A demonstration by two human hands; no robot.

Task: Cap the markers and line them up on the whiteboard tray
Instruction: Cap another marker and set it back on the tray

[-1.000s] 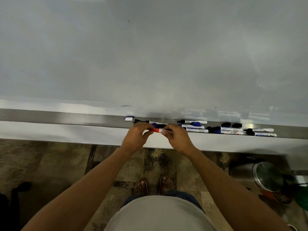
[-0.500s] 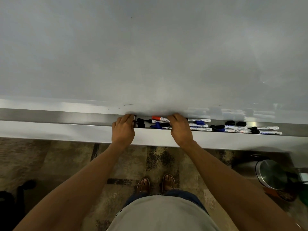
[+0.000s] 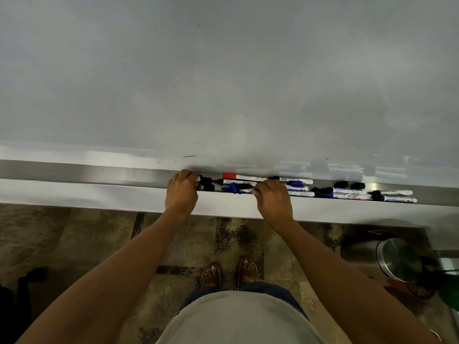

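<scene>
The steel whiteboard tray (image 3: 99, 173) runs across the view under the whiteboard (image 3: 223, 83). A red-capped marker (image 3: 246, 176) lies at the tray's back. In front of it lies a blue marker (image 3: 233, 188); my right hand (image 3: 273, 201) is curled over its right end, fingertips pinching it. My left hand (image 3: 182, 192) rests on the tray edge further left, fingers bent over a small white thing beside loose black caps (image 3: 207, 184); what it grips is hidden. Several more markers (image 3: 347, 193) and caps lie to the right.
A steel pedal bin (image 3: 397, 259) stands on the patterned carpet at the lower right, with a green object (image 3: 449, 291) beside it. A dark object (image 3: 24, 281) sits at the lower left. My sandalled feet (image 3: 228, 273) are just below the tray.
Both hands held the red marker together in front of the tray; it now lies at the tray's back. My right hand has dropped onto the blue marker, and my left has gone to the caps.
</scene>
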